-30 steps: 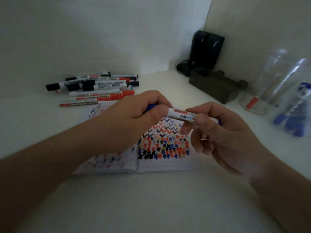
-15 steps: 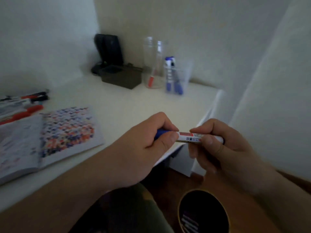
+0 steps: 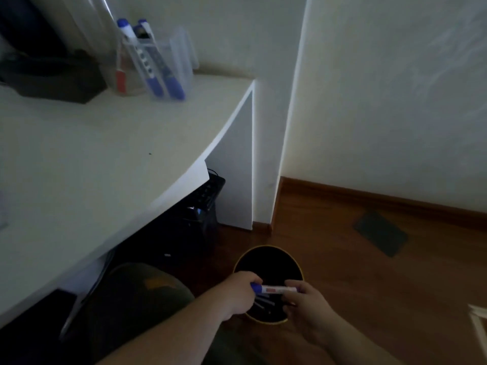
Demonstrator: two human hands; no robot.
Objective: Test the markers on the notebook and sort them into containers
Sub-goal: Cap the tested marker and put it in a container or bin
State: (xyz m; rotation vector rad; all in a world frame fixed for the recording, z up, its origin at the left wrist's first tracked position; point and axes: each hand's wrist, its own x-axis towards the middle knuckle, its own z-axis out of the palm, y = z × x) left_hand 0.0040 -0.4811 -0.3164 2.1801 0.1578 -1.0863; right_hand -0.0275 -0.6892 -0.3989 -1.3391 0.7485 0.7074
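While both hands (image 3: 238,293) pinch marker (image 3: 274,289)

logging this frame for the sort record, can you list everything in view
marker: 1, white barrel with blue cap, held level over the bin
bin: 1, black with yellow rim, on the floor, dark sticks inside
clear holder: 1, on desk, 2 blue markers inside
clear jar: 1, on desk, red-ended marker inside
black box: 1, desk, far left
desk: 1, white
left hand: grips the blue cap end
right hand: grips the other end
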